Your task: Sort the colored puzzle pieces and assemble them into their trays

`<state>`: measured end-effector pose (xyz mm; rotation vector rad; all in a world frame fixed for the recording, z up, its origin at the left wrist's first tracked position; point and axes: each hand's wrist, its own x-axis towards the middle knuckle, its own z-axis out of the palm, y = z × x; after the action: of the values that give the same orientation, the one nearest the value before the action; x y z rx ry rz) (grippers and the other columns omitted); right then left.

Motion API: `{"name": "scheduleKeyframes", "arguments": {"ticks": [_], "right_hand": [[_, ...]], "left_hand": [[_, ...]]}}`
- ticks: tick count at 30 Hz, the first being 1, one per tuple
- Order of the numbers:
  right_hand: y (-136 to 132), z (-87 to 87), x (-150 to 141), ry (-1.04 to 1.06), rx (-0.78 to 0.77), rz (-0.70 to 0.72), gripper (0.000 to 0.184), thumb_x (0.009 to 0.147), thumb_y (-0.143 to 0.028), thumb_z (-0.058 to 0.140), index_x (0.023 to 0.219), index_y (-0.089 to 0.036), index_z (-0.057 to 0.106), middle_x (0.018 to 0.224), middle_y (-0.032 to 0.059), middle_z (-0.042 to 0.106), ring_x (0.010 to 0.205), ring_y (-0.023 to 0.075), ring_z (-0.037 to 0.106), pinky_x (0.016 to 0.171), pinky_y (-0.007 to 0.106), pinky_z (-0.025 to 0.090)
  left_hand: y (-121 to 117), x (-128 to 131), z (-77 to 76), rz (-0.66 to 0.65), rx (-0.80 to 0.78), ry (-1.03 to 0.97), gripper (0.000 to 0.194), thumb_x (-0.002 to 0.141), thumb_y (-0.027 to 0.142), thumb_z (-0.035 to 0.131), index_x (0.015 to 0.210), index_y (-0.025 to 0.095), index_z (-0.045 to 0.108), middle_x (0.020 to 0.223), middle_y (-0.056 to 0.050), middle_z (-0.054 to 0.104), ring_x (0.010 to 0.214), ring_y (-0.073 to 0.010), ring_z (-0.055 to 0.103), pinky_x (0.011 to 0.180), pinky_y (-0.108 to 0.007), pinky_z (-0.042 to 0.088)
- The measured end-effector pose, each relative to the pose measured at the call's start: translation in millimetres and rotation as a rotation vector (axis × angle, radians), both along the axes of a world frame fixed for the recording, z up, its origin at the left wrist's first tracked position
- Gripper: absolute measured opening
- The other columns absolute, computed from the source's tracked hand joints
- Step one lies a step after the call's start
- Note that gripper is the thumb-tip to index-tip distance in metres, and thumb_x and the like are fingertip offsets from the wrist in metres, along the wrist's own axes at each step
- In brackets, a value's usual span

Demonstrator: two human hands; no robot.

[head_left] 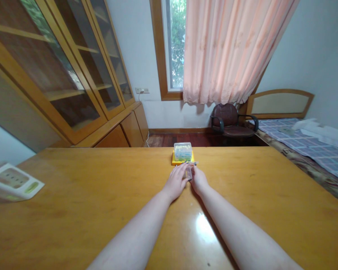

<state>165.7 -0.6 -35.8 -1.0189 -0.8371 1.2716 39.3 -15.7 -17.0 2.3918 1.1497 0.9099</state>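
Note:
My left hand [176, 182] and my right hand [199, 180] meet near the middle of a polished yellow-brown wooden table [101, 176]. Between them, both hands grip a small translucent packet [188, 173]; its exact kind is too small to tell. A thin dark stick [192, 164] shows just above it. Directly beyond my fingers, a clear plastic box with a white lid [183, 152] stands on a yellow base [174, 162]. Its contents look greenish and are too small to make out.
A white printed box [11, 180] lies at the table's left edge. Beyond the far table edge stand a glass-fronted wooden cabinet [73, 67], a dark leather armchair [228, 122] and a bed with a checked cover [307, 146].

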Motion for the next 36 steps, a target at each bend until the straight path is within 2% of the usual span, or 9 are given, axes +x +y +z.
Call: {"name": "scheduleKeyframes", "arguments": {"ticks": [3, 8, 14, 18, 26, 29, 33, 36], "right_hand": [[-1, 2.5, 0, 0.147, -0.064, 0.074, 0.035, 0.076, -0.043, 0.048, 0.09, -0.018, 0.068, 0.106, 0.0106, 0.068, 0.101, 0.0252, 0.063, 0.082, 0.035, 0.051], [-5, 5.3, 1, 0.118, -0.028, 0.101, 0.034, 0.075, -0.044, 0.052, 0.093, -0.019, 0.067, 0.111, 0.0111, 0.066, 0.104, 0.0246, 0.061, 0.084, 0.035, 0.049], [0, 5.2, 1, 0.148, -0.025, 0.021, 0.028, 0.063, -0.041, 0.065, 0.08, -0.018, 0.065, 0.093, 0.0078, 0.071, 0.09, 0.0236, 0.065, 0.079, 0.034, 0.049], [3, 6.0, 3, 0.164, -0.036, -0.026, 0.025, 0.059, -0.036, 0.068, 0.075, -0.018, 0.064, 0.082, 0.0039, 0.071, 0.081, 0.0207, 0.065, 0.076, 0.031, 0.049], [2, 7.7, 3, 0.175, -0.055, -0.046, 0.021, 0.057, -0.028, 0.067, 0.074, -0.018, 0.064, 0.077, 0.0024, 0.07, 0.074, 0.0179, 0.064, 0.075, 0.03, 0.049], [1, 7.6, 4, 0.165, -0.05, -0.042, 0.024, 0.058, -0.029, 0.067, 0.079, -0.017, 0.064, 0.081, 0.0032, 0.07, 0.078, 0.0185, 0.064, 0.075, 0.03, 0.049], [1, 7.5, 6, 0.145, -0.023, -0.155, 0.028, 0.063, -0.033, 0.067, 0.086, -0.02, 0.057, 0.091, 0.0043, 0.067, 0.086, 0.0187, 0.064, 0.077, 0.032, 0.05], [-3, 12.6, 6, 0.046, 0.141, -0.236, 0.034, 0.071, -0.035, 0.064, 0.1, -0.022, 0.052, 0.111, 0.0071, 0.062, 0.1, 0.0188, 0.06, 0.088, 0.037, 0.047]], "left_hand": [[1, -2, -1.1, 0.053, -0.027, -0.083, 0.058, 0.083, 0.018, 0.049, 0.139, 0.02, 0.03, 0.141, -0.011, 0.038, 0.132, -0.0228, 0.032, 0.111, -0.047, 0.025], [3, -4, -2.7, 0.099, -0.038, -0.169, 0.055, 0.087, 0.022, 0.044, 0.139, 0.019, 0.027, 0.142, -0.012, 0.037, 0.132, -0.0231, 0.031, 0.11, -0.046, 0.027], [2, -5, 0.9, 0.059, 0.048, -0.036, 0.053, 0.087, 0.022, 0.045, 0.138, 0.018, 0.03, 0.14, -0.012, 0.039, 0.132, -0.0233, 0.032, 0.111, -0.048, 0.023], [1, -5, 4.2, 0.025, 0.068, 0.032, 0.054, 0.085, 0.02, 0.048, 0.137, 0.019, 0.032, 0.136, -0.011, 0.045, 0.129, -0.0223, 0.037, 0.11, -0.048, 0.025], [-2, -3, 8.1, -0.078, 0.098, 0.113, 0.057, 0.082, 0.015, 0.05, 0.136, 0.022, 0.034, 0.138, -0.009, 0.044, 0.129, -0.022, 0.036, 0.111, -0.051, 0.022], [-2, -4, 5.8, -0.071, 0.07, 0.006, 0.054, 0.083, 0.017, 0.05, 0.134, 0.021, 0.035, 0.137, -0.01, 0.044, 0.129, -0.0225, 0.037, 0.111, -0.05, 0.022], [2, -5, -4.0, 0.039, -0.061, -0.336, 0.052, 0.086, 0.024, 0.049, 0.134, 0.02, 0.03, 0.139, -0.012, 0.04, 0.13, -0.0219, 0.036, 0.11, -0.045, 0.027], [6, -4, -9.8, -0.013, -0.185, -0.593, 0.051, 0.088, 0.031, 0.047, 0.134, 0.021, 0.024, 0.141, -0.014, 0.036, 0.13, -0.0208, 0.037, 0.109, -0.04, 0.031]]}}
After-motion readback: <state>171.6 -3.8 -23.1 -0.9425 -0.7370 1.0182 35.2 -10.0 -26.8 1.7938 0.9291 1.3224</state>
